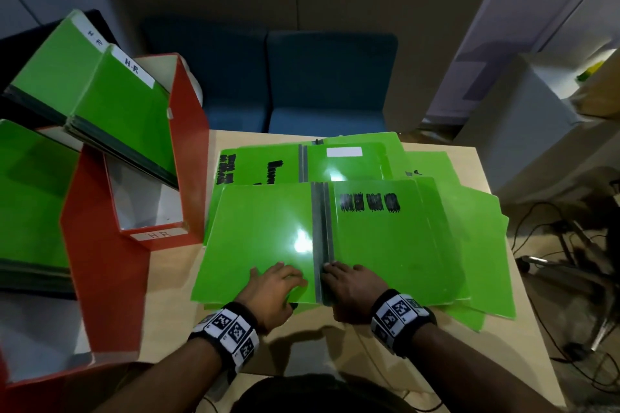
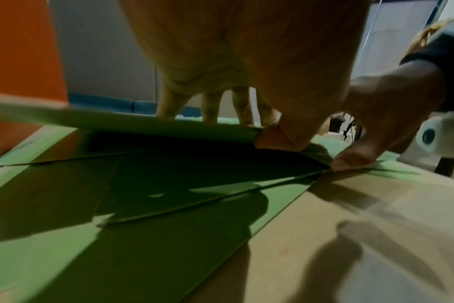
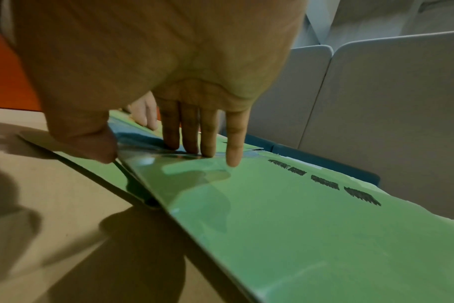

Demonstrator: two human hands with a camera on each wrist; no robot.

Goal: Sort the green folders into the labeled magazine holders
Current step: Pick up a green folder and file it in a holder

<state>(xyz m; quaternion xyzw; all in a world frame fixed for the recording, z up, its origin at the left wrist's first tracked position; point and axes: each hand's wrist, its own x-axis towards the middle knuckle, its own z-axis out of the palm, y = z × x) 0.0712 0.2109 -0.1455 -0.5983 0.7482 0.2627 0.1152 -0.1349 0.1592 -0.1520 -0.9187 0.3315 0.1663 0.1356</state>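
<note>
Several green folders lie in a loose pile on the beige table (image 1: 496, 362). On top, two lie side by side, grey spines touching. My left hand (image 1: 271, 288) pinches the near edge of the plain left folder (image 1: 261, 231). Its fingers lie on top and its thumb underneath, and that edge is raised (image 2: 143, 123). My right hand (image 1: 349, 285) grips the folder with black scribbles (image 1: 396, 251) beside its spine, fingers (image 3: 189, 133) flat on the cover and thumb at the near edge. A red magazine holder (image 1: 188, 144) labelled HR holds two folders (image 1: 127, 111) marked H-R.
A second red holder (image 1: 104, 278) stands nearer on the left with green folders (image 1: 30, 194) in it. Two blue chairs (image 1: 302, 77) stand behind the table. Right of the table are white cabinets (image 1: 536, 94), with cables and a chair base (image 1: 570, 265) on the floor.
</note>
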